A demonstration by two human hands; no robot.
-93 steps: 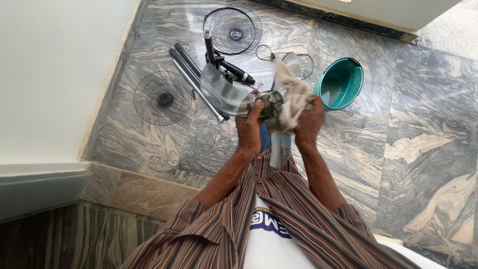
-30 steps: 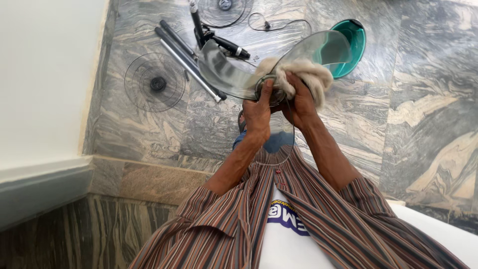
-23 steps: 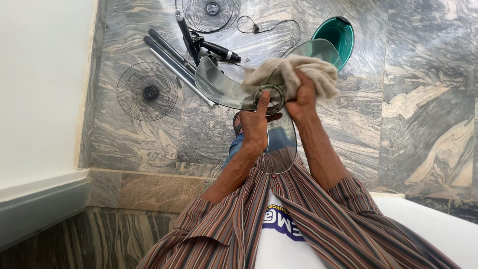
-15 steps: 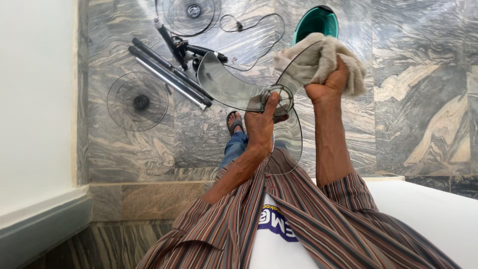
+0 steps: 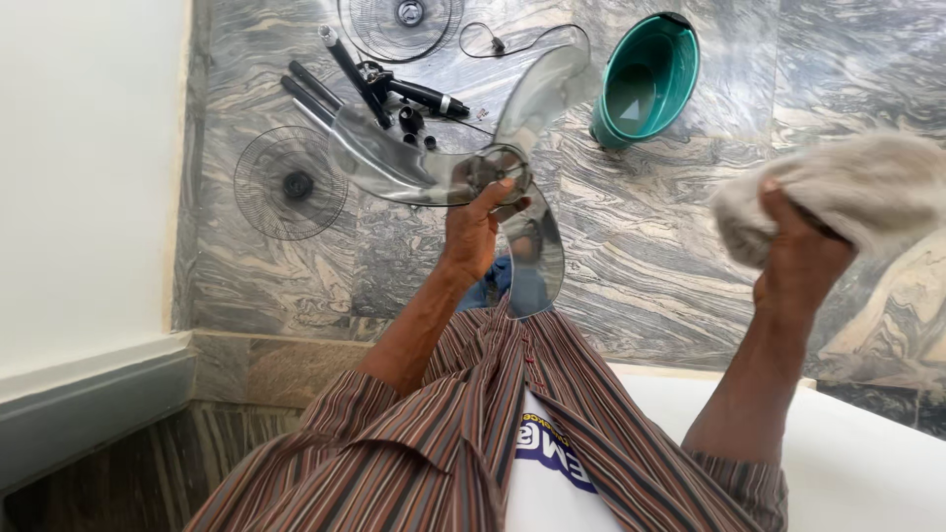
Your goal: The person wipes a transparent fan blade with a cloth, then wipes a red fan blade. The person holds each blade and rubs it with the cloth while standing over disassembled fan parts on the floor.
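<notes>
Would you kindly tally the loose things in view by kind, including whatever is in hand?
Clear fan blade, in the left hand: 1
Beige cloth, in the right hand: 1
Round wire fan grilles: 2
Teal bucket: 1
Total: 5

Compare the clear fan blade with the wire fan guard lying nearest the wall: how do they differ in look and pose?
The fan blade is clear, solid plastic with three curved lobes; the fan guard is a dark round mesh of thin wires. The blade is held up off the floor at its hub by the left hand, while the guard lies flat on the marble floor, untouched. Both have a central hub.
</notes>
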